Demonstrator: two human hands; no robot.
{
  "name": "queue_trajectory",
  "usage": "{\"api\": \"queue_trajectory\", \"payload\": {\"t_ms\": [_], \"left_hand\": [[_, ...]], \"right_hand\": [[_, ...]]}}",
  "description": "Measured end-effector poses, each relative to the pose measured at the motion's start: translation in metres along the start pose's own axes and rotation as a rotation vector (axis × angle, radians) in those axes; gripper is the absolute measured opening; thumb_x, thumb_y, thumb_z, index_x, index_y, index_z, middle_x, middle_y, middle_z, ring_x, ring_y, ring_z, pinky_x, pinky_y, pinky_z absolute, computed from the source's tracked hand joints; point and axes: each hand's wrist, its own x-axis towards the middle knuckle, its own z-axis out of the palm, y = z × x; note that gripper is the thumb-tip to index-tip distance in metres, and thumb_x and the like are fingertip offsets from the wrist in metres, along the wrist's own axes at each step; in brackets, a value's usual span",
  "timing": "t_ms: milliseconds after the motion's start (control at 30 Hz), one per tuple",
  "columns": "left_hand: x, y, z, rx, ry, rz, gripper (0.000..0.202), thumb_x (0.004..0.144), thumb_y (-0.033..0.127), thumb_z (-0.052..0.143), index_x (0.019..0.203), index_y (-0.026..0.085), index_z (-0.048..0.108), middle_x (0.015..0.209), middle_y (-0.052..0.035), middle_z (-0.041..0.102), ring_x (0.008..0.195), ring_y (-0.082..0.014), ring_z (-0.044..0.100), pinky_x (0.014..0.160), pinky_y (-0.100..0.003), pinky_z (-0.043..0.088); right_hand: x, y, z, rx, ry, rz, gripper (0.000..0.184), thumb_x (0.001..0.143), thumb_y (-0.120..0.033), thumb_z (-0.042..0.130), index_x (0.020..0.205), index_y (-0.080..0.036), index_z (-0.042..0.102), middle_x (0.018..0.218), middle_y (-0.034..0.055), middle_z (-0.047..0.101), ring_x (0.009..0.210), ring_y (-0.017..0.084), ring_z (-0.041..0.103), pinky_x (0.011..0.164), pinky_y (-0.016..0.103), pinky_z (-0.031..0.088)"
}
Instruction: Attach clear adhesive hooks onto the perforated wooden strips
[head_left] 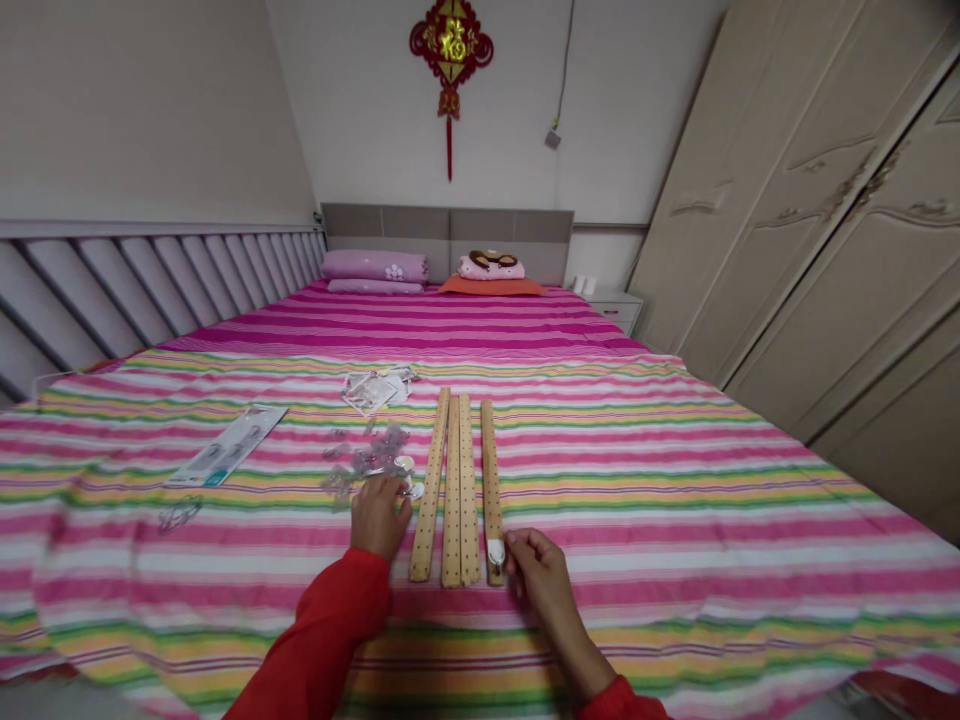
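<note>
Observed left fingers (387,486) curled near plastic pieces (381,452), right fingers (519,545) bent beside white hook (496,552), lower centre; cannot tell either's hold. Noted wooden strips (468,490) between, packet (231,445) centre-left.

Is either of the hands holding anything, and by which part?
Cannot be told: the left hand is at the small clear pieces, the right hand beside the rightmost wooden strip; neither grip shows.

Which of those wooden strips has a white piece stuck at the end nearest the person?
The rightmost wooden strip, the one beside the right hand. Its near end bears the white piece; the other three strips have bare near ends.
</note>
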Motion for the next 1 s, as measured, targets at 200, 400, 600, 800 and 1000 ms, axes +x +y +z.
{"api": "queue_trajectory", "payload": {"t_ms": [200,400,600,800,1000], "left_hand": [[-0.003,0.000,-0.002,-0.003,0.014,0.042,0.011,0.076,0.017,0.053,0.071,0.020,0.062,0.076,-0.0059,0.064,0.083,-0.0233,0.058,0.074,-0.033,0.042],[-0.004,-0.003,-0.006,-0.162,0.037,-0.032,0.008,0.073,0.021,0.053,0.068,0.020,0.060,0.071,-0.0038,0.065,0.073,-0.0210,0.059,0.071,-0.032,0.042],[-0.005,0.001,-0.020,-0.796,-0.008,-0.317,0.025,0.065,0.043,0.060,0.069,0.018,0.061,0.068,-0.0029,0.066,0.066,-0.0172,0.061,0.064,-0.029,0.047],[-0.017,0.027,-0.048,-1.006,-0.150,-0.311,0.026,0.061,0.041,0.067,0.071,0.018,0.064,0.070,-0.0016,0.067,0.068,-0.0157,0.062,0.065,-0.027,0.050],[-0.038,0.059,-0.067,-0.738,-0.131,-0.049,0.015,0.073,0.034,0.061,0.077,0.020,0.065,0.075,-0.0020,0.068,0.072,-0.0164,0.063,0.068,-0.027,0.050]], "right_hand": [[-0.003,-0.005,0.011,0.030,-0.060,0.031,0.041,0.061,-0.056,0.071,0.063,-0.018,0.056,0.039,-0.0059,0.051,0.030,0.007,0.041,0.031,0.018,0.027],[-0.004,-0.005,0.012,0.025,-0.084,0.011,0.041,0.062,-0.056,0.070,0.061,-0.018,0.054,0.039,-0.0055,0.051,0.032,0.008,0.045,0.031,0.018,0.027],[-0.006,-0.008,0.017,-0.007,-0.116,0.005,0.042,0.063,-0.057,0.069,0.062,-0.018,0.055,0.039,-0.0059,0.052,0.028,0.006,0.037,0.031,0.018,0.025],[-0.010,-0.020,0.033,0.011,-0.179,-0.030,0.043,0.063,-0.057,0.070,0.065,-0.016,0.059,0.047,-0.0045,0.057,0.029,0.005,0.038,0.033,0.019,0.026],[-0.020,-0.034,0.038,0.069,-0.177,-0.059,0.041,0.065,-0.056,0.071,0.065,-0.016,0.062,0.056,-0.0025,0.060,0.034,0.006,0.042,0.036,0.020,0.031]]}}
